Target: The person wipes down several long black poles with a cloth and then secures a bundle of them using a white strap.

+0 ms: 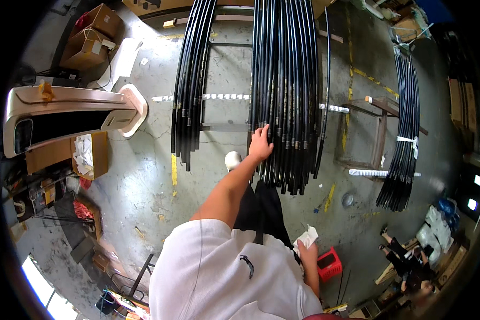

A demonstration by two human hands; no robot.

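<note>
My left hand (260,144) reaches over the left edge of the large row of long black poles (285,80). Its fingers are spread apart and rest on the poles near their lower ends, the index finger and thumb showing a gap. Down by my right side, my right hand (308,255) is closed around a crumpled white cloth or paper (306,236). A smaller group of black poles (188,96) lies to the left on the same rack. One single black pole (326,80) lies a little apart on the right.
White-wrapped rack bars (226,97) run under the poles. At right, a tied bundle of black poles (408,122) lies on a metal frame (381,133). A tall pale machine (74,106) stands left. A red basket (329,264) is near my right arm. Another person (408,261) is at lower right.
</note>
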